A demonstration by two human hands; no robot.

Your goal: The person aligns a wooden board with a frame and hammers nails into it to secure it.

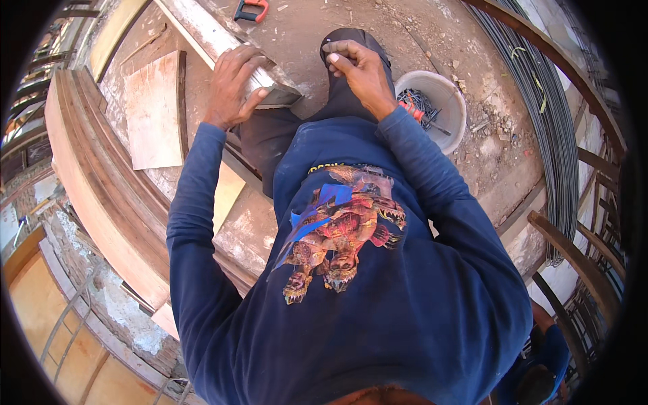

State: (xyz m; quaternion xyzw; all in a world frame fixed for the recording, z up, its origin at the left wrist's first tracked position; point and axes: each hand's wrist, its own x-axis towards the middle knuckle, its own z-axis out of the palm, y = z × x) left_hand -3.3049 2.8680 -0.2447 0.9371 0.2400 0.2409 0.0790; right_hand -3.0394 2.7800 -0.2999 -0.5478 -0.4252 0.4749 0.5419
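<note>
My left hand (234,86) grips a long wooden beam (202,30) near its close end, fingers over the top and thumb down by the cut end. That end lies against my left thigh. Above my right knee, my right hand (363,73) is closed in a pinch of thumb and fingers; whatever is between the tips is too small to name. Just right of that hand stands a pale round bucket (455,115) with a heap of dark nails (420,101) inside. A red-handled tool (410,110) with a metal shaft lies on the nails.
A saw with an orange and black handle (252,11) lies beyond the beam. On the left are a flat board (155,108) and stacked long planks (101,182). Bundled steel rods (540,88) run along the right. Another person (540,364) is at the lower right.
</note>
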